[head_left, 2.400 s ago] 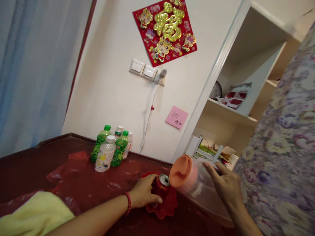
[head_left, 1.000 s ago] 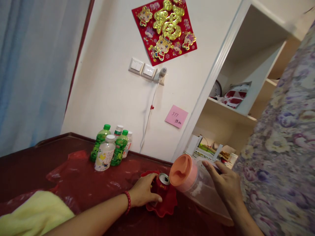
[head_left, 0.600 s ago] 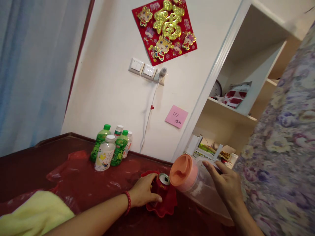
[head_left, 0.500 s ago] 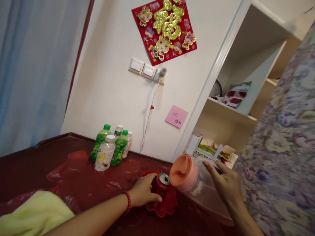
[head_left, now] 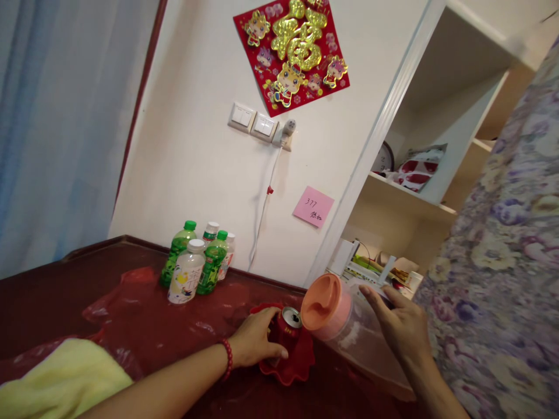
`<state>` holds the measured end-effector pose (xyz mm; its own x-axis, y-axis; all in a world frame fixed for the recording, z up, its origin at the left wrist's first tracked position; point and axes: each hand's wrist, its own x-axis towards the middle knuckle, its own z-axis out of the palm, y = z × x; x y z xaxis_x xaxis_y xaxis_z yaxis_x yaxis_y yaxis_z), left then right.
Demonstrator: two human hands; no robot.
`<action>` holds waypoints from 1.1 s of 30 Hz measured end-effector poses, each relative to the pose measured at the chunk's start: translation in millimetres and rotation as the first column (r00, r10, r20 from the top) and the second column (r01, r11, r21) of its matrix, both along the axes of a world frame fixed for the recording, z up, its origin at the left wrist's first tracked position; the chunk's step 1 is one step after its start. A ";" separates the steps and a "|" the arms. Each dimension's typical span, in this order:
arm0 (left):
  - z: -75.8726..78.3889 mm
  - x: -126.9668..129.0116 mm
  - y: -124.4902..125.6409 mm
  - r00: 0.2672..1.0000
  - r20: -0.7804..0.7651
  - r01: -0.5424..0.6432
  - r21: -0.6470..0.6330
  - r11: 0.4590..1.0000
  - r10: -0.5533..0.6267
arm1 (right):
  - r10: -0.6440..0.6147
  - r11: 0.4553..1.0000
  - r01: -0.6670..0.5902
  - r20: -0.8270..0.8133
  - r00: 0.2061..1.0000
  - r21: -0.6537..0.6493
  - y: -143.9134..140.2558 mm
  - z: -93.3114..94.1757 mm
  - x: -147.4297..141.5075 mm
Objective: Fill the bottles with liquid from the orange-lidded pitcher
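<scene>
The left hand is holding the red drink can, with the fingers curving around its far side and the thumb lying along the near side. The can is standing in the red scalloped dish, with its silver top facing up and its opening exposed. A red bead bracelet is circling the left wrist.

The right hand is gripping the clear plastic pitcher at its handle side. The pitcher is lying tipped over, and its orange lid is facing the can. The lid edge is sitting right at the can's rim; whether the two are touching cannot be told. No stream is showing between can and lid.

Over the pictures up to now, almost nothing is changing: both hands are keeping the same grip, and can, dish and pitcher are holding their relative positions. The view alone is shifting slightly. For the work in hand, this is probably indicating a steady hold at the can's opening; the fill level inside the can is remaining hidden.

Farther back on the dark red table, a group of capped bottles is standing near the wall, well apart from both hands. A yellow cloth is lying beside the left forearm.
</scene>
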<state>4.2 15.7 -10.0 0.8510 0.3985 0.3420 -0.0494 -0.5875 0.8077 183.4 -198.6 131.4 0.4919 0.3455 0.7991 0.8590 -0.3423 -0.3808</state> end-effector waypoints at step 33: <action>1.4 -0.7 -1.2 1.000 -0.014 -0.010 -0.033 0.999 0.010 | -0.029 0.999 0.029 0.061 0.998 -0.012 -0.9 3.6 -0.4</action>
<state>3.4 14.5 -8.5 0.8515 0.4178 0.3167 -0.0326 -0.5608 0.8273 183.0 -199.5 134.9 0.4528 0.3418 0.8235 0.8699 -0.3719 -0.3239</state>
